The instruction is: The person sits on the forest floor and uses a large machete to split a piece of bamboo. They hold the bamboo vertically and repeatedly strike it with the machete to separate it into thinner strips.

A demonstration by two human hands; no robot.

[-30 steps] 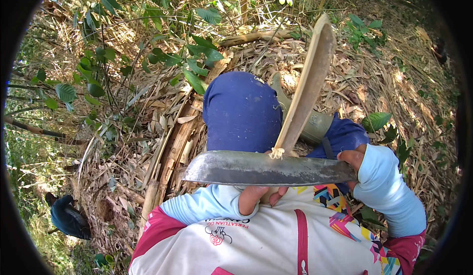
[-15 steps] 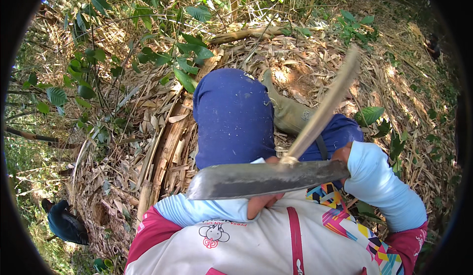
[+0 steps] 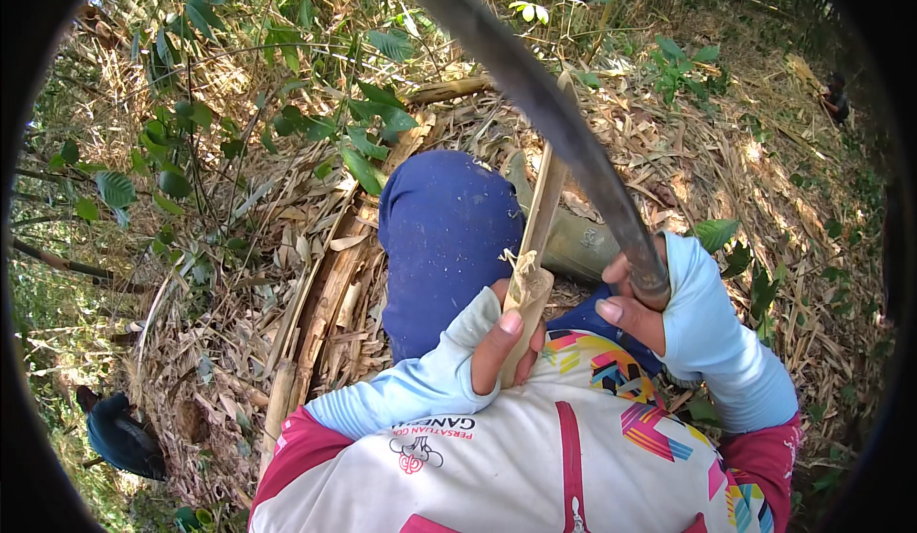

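My left hand (image 3: 508, 342) grips the near, thicker end of a pale split bamboo piece (image 3: 541, 210) close to my belly. A curl of shavings hangs at a cut partway along it, and its narrow far end passes behind the blade. In my right hand (image 3: 638, 296) is a machete (image 3: 564, 127), raised so its long dark blade slants up and to the left over the bamboo. The fingers hide most of its handle. Both forearms wear light blue sleeves. The blade looks slightly blurred.
My bent knee in blue trousers (image 3: 441, 246) and a green boot (image 3: 576, 244) lie beyond my hands. A split bamboo trunk (image 3: 320, 328) rests on the leaf litter at left. Leafy plants (image 3: 368, 117) stand ahead. A dark-clothed person (image 3: 124, 436) is at lower left.
The machete has swung up from lying across my lap to pointing away from me. The bamboo piece has turned to stand more upright, with my left hand now plainly visible around its end.
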